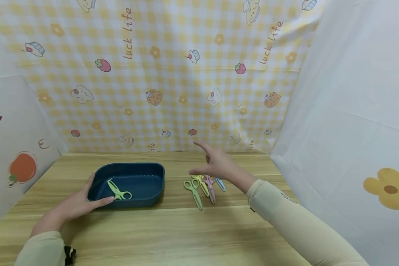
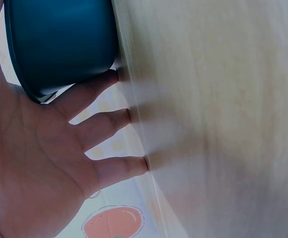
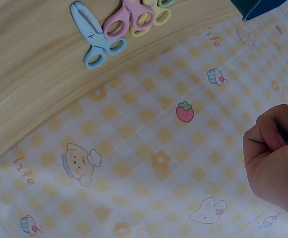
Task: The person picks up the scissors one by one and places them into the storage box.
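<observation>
My left hand [image 1: 75, 204] rests against the left end of a dark blue bin [image 1: 143, 202], its thumb at the front side. In the left wrist view its fingers [image 2: 101, 128] are spread and straight, tips near the wooden tabletop. Inside the bin lies one pair of light green scissors [image 1: 117, 191]. My right hand [image 1: 220, 163] hovers over a group of scissors, holding nothing, index finger and thumb spread apart. Beneath it lie green scissors [image 1: 195, 194], yellow scissors [image 1: 204, 187], pink scissors [image 1: 211, 192] and blue scissors [image 3: 91, 34], partly overlapping.
The wooden table [image 1: 173, 236] meets a yellow checked cloth [image 1: 173, 81] hanging at its back edge. White cloth walls [image 1: 345, 111] stand on both sides. The bin is left of the group of scissors, with a stretch of tabletop between them.
</observation>
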A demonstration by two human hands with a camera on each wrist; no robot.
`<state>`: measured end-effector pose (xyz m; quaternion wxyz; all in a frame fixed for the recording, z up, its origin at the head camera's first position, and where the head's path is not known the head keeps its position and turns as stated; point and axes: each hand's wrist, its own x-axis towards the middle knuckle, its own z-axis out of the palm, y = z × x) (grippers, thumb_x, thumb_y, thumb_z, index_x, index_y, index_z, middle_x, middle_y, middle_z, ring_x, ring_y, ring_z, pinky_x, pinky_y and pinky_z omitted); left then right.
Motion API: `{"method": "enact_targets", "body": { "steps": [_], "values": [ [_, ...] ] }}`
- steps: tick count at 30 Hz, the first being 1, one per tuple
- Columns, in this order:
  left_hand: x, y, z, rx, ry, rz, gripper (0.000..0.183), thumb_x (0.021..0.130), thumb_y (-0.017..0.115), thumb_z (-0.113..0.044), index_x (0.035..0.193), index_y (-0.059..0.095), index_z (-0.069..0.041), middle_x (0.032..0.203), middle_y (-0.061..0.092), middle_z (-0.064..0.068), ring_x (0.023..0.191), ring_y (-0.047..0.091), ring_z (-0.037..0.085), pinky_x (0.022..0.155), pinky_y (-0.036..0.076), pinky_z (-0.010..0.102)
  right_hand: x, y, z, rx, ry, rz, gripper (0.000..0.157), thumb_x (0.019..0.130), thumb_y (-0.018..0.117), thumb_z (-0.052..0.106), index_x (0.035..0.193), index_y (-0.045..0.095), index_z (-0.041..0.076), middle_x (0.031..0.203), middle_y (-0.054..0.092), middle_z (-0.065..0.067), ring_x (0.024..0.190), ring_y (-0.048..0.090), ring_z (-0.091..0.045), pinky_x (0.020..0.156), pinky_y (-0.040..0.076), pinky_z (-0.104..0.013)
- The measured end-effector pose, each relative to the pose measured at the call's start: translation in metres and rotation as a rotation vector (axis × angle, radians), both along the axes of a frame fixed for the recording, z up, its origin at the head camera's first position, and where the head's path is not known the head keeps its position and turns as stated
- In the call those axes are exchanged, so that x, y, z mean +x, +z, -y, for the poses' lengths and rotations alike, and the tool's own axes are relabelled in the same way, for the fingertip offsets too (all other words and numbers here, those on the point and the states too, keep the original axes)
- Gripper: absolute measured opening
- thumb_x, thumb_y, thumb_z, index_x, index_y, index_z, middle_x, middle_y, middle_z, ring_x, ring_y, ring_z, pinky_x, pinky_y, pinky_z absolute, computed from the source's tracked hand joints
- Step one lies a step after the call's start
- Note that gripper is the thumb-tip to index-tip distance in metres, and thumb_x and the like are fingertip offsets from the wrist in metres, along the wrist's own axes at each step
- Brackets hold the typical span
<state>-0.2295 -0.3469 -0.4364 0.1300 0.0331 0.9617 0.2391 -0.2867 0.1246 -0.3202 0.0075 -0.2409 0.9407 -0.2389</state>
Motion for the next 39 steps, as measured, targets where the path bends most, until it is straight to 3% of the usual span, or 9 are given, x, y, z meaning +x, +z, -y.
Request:
{"method": "enact_targets", "body": {
  "steps": [12,20,28,33,39],
  "values": [
    [-0.001,0.001,-0.002,-0.006,-0.006,0.014,0.129,0.099,0.054,-0.074,0.160,-0.033,-0.002,0.159,0.009,0.057,0.135,0.039,0.076,0.098,0.045,0.080,-0.002,-0.005,-0.010,0.009,-0.027,0.009,0.112,0.080,0.085,0.067,0.169,0.026,0.036,0.059,0.046,0.007,0.049,0.033,-0.009,0.048,0.031,-0.026],
    [-0.004,0.008,-0.006,-0.001,-0.015,0.049,0.131,0.098,0.054,-0.075,0.160,-0.031,0.003,0.156,0.012,0.058,0.138,0.035,0.077,0.103,0.042,0.081,-0.002,-0.010,-0.017,0.031,-0.034,0.011,0.108,0.082,0.086,0.062,0.169,0.026,0.038,0.056,0.041,0.008,0.048,0.028,-0.008,0.047,0.028,-0.026],
    [-0.004,0.015,-0.012,-0.033,-0.007,0.067,0.131,0.097,0.051,-0.079,0.160,-0.029,0.003,0.156,0.015,0.057,0.135,0.039,0.077,0.102,0.044,0.079,0.000,-0.010,-0.023,0.030,-0.015,0.054,0.109,0.084,0.086,0.060,0.170,0.025,0.033,0.056,0.040,0.008,0.048,0.028,-0.008,0.047,0.030,-0.025],
    [-0.004,0.015,-0.011,-0.040,-0.016,0.064,0.132,0.097,0.051,-0.079,0.160,-0.028,0.005,0.156,0.016,0.058,0.136,0.038,0.077,0.103,0.043,0.080,-0.006,-0.014,-0.029,0.056,-0.027,0.072,0.111,0.082,0.084,0.066,0.170,0.024,0.034,0.055,0.040,0.010,0.047,0.028,-0.007,0.047,0.031,-0.025],
    [-0.003,0.015,-0.011,-0.032,-0.014,0.067,0.132,0.097,0.051,-0.078,0.159,-0.029,0.006,0.155,0.015,0.059,0.136,0.037,0.077,0.103,0.043,0.080,-0.020,-0.023,-0.044,0.054,-0.082,0.087,0.111,0.084,0.085,0.061,0.171,0.024,0.029,0.056,0.040,0.008,0.047,0.030,-0.008,0.046,0.031,-0.024]
  ]
}}
